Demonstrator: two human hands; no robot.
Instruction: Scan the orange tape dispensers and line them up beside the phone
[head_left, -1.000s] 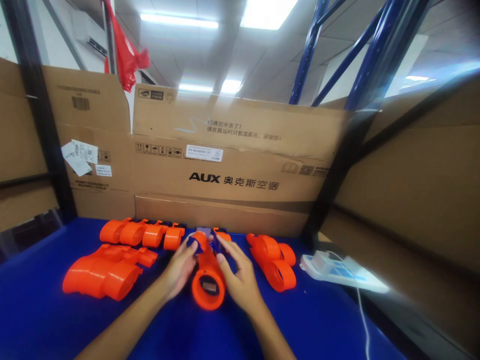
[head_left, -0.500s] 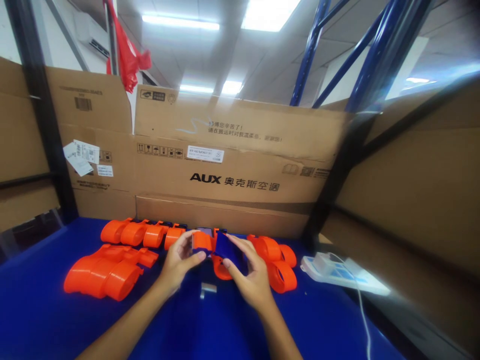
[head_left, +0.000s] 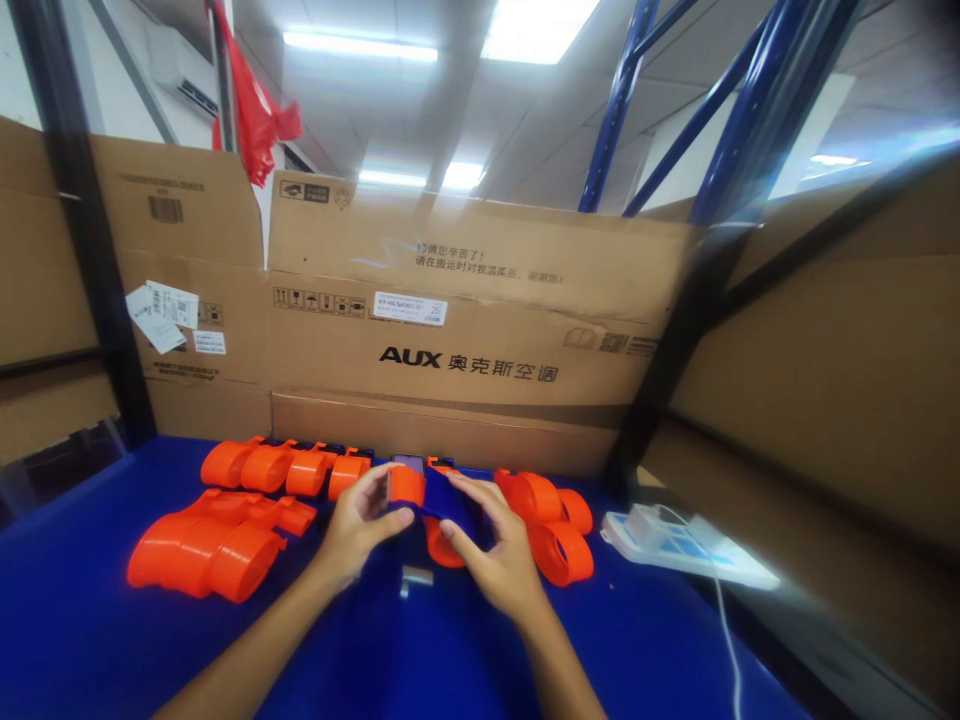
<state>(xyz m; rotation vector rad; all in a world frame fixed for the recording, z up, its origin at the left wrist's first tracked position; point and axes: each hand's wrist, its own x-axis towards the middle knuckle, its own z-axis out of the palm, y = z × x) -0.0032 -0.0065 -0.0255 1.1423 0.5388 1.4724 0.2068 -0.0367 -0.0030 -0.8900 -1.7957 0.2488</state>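
My left hand (head_left: 354,530) pinches a glossy orange band (head_left: 407,485) between thumb and fingers, above the middle of the blue table (head_left: 337,655). A dark blue flat piece (head_left: 450,505) adjoins the band's right side. My right hand (head_left: 501,548) grips that blue piece, thumb in front and fingers behind. Whether the orange and blue parts are joined cannot be made out. Another orange loop (head_left: 442,545) sits just below and behind the held piece, partly covered by it and my right thumb.
Orange loops (head_left: 266,467) stand in a back row at left, with more grouped loops (head_left: 202,550) before them and others (head_left: 562,552) at right. A small grey-white piece (head_left: 416,577) lies mid-table. A power strip (head_left: 690,550) with a white cable lies right; a cardboard wall (head_left: 337,350) stands behind.
The dark blue piece has tilted slightly, and its near edge has shifted between my hands. My right thumb has moved a little to the left. Everything on the table stays put.
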